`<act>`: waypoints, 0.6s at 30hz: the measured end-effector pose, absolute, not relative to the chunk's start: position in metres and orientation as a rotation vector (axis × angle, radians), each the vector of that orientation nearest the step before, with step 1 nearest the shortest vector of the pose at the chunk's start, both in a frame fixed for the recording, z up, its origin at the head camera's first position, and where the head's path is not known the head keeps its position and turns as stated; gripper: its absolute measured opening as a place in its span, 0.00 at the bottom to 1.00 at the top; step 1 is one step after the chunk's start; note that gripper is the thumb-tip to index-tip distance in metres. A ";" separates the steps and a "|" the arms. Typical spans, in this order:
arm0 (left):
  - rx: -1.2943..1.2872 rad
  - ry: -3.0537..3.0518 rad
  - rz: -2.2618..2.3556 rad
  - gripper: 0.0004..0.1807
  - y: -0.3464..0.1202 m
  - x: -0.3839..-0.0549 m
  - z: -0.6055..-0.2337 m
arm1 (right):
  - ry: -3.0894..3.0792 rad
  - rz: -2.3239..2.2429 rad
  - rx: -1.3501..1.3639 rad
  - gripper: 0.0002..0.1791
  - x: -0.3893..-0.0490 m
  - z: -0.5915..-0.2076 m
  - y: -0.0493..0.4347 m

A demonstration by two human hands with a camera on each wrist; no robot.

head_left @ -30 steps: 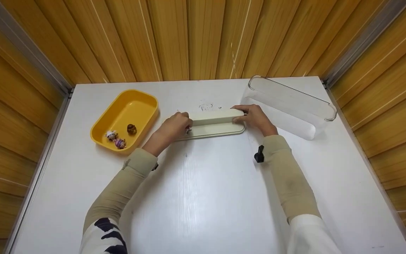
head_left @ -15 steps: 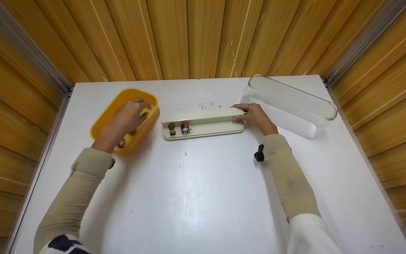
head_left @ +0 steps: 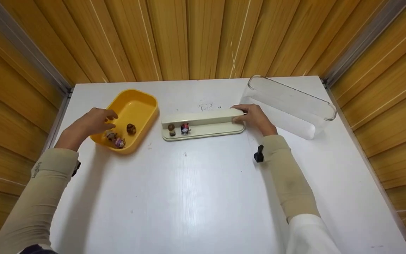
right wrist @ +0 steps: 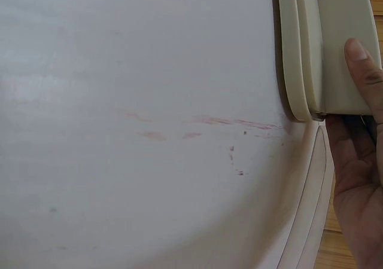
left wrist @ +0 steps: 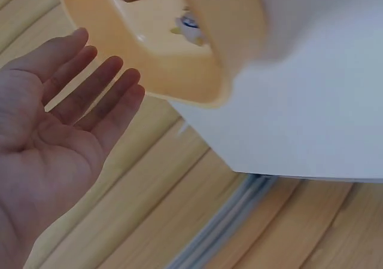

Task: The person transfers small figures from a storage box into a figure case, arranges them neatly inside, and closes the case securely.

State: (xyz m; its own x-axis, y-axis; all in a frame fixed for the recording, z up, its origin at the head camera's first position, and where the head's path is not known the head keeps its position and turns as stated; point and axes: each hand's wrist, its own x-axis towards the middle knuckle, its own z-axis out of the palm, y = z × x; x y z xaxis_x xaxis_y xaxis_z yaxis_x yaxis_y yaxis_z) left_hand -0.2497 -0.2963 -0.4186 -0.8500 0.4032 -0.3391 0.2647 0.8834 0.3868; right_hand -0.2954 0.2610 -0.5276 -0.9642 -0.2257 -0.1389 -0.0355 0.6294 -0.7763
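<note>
My left hand, its fingers spread and holding nothing, is at the left side of the yellow tray. Inside the tray lie a brown figurine, a purple-and-white figurine and another small figurine. In the head view, a cream stepped display base sits mid-table. A brown-haired figurine and a red-and-black figurine stand on its lower step, toward the left end. My right hand grips the base's right end; in the right wrist view the thumb presses its raised part.
A clear plastic cover lies slantwise at the back right of the white table. Wood-look panels stand behind the table and along both sides.
The left hand left the base, uncovering two figurines on it, reached into the yellow tray, then drew back left to its side with nothing held. The right hand stayed in place.
</note>
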 end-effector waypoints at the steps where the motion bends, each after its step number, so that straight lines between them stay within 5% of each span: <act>1: 0.470 2.620 0.450 0.22 -0.300 -0.251 -0.421 | 2.632 -1.241 -0.220 0.31 -0.296 -0.528 0.261; 18: 0.311 2.436 0.415 0.21 -0.313 -0.263 -0.445 | 2.619 -1.200 -0.200 0.32 -0.299 -0.528 0.262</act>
State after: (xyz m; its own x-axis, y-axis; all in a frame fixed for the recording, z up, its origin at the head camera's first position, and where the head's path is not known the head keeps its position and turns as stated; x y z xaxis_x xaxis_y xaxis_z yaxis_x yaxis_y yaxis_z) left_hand -0.2625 -0.3131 -0.4447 -0.7677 0.3203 -0.5551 0.1182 0.9221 0.3685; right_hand -0.2990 0.2620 -0.5276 -0.9586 -0.2281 -0.1706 -0.0196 0.6505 -0.7592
